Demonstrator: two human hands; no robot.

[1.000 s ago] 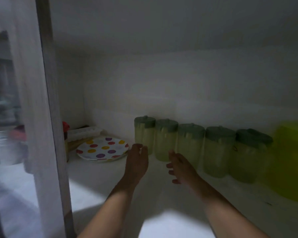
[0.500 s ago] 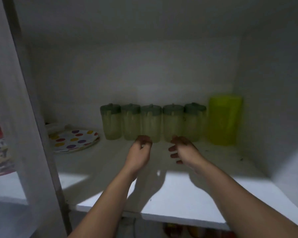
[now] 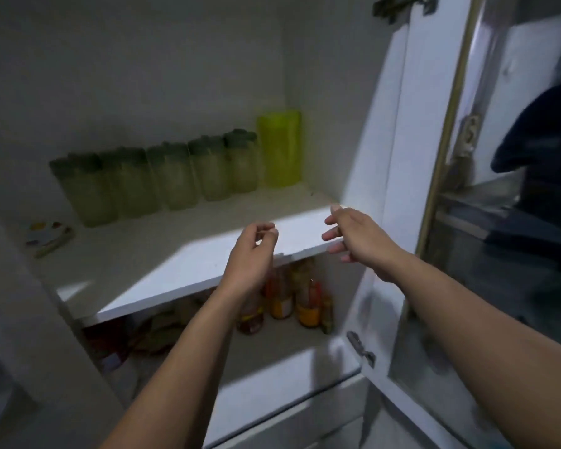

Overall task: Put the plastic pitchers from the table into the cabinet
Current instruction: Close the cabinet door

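Several pale green plastic pitchers (image 3: 175, 176) with dark green lids stand in a row at the back of the cabinet shelf (image 3: 162, 254). A taller bright yellow-green pitcher (image 3: 280, 147) stands at the row's right end, in the corner. My left hand (image 3: 251, 254) hovers at the shelf's front edge, fingers loosely curled, holding nothing. My right hand (image 3: 357, 238) is beside it to the right, fingers spread and empty, in front of the shelf's right front corner. Both hands are well clear of the pitchers.
A polka-dot plate (image 3: 47, 236) lies at the shelf's left. Jars and bottles (image 3: 292, 299) stand on the lower shelf beneath my hands. The open glass cabinet door (image 3: 434, 222) hangs at the right, with a hinge (image 3: 360, 348) near its lower part.
Both hands have drawn back from the pitcher row to the shelf's front edge. The view has swung right and pulled away, showing the lower shelf and the open door.
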